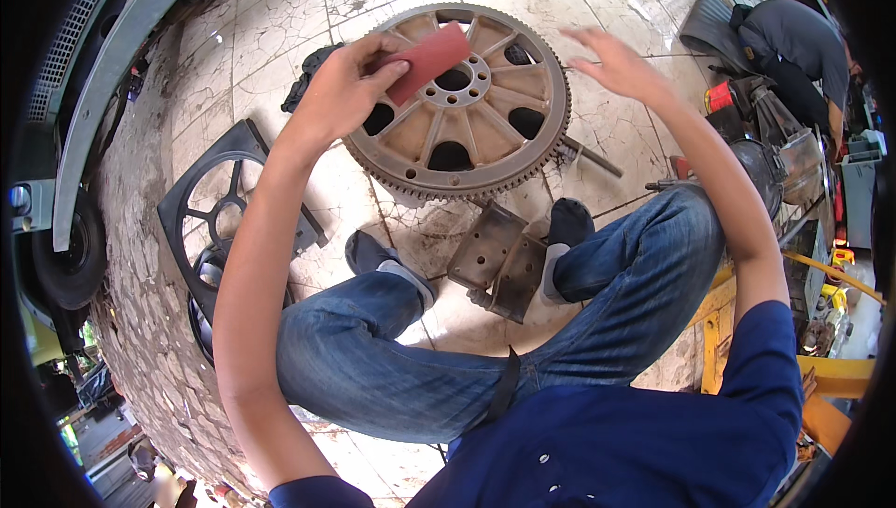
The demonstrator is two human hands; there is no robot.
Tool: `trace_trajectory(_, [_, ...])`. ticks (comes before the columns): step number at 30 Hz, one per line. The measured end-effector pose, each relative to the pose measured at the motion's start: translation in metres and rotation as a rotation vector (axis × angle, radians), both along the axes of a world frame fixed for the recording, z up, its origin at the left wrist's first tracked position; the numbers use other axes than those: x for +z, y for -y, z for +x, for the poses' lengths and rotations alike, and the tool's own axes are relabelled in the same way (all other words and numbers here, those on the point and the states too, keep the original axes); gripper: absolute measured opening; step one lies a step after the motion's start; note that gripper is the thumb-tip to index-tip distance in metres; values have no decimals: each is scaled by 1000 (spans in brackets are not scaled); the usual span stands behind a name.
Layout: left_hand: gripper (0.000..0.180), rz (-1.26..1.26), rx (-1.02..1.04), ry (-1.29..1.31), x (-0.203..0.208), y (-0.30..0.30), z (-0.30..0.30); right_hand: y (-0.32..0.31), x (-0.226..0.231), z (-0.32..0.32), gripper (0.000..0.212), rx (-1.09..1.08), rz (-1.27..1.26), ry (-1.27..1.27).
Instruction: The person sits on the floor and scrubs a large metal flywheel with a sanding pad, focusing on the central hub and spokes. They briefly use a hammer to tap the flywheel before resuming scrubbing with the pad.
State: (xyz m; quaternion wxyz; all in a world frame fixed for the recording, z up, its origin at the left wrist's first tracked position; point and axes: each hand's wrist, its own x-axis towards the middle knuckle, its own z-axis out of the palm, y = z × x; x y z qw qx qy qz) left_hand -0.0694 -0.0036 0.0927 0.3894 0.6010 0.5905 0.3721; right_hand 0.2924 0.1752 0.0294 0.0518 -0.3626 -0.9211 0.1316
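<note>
My left hand (347, 88) pinches a red piece of sandpaper (431, 62) between thumb and fingers, over the upper left part of a large toothed flywheel (457, 139). I cannot tell whether the sandpaper touches the metal. The flywheel has brownish spokes, dark openings between some of them and a ring of bolt holes round its centre hole. Its toothed rim faces my knees. My right hand (618, 64) is open and empty, fingers spread, just beyond the flywheel's right rim. What supports the flywheel is mostly hidden beneath it.
Between my feet lies a rusty metal bracket (495, 261). A black fan shroud (191, 214) stands to the left, near a rough stone strip. A metal rod (595, 159) sticks out right of the flywheel. At the far right, a person (803, 46) bends near machine parts and a yellow frame (714, 335).
</note>
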Motion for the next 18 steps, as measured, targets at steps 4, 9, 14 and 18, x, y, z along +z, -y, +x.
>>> trace_trajectory(4, [15,39,-133,-219,38,-1,33,70,90,-58,70,308,204,-332])
trace_trajectory(9, [21,306,-176,-398,27,3,41,98,86,-95,56,210,-154,-196])
trace_trajectory(14, [31,196,-71,-439,-12,5,24,62,34,-81,38,159,143,-231])
trace_trajectory(18, [41,305,-177,-747,-60,15,-3,81,3,-90,42,254,339,-264])
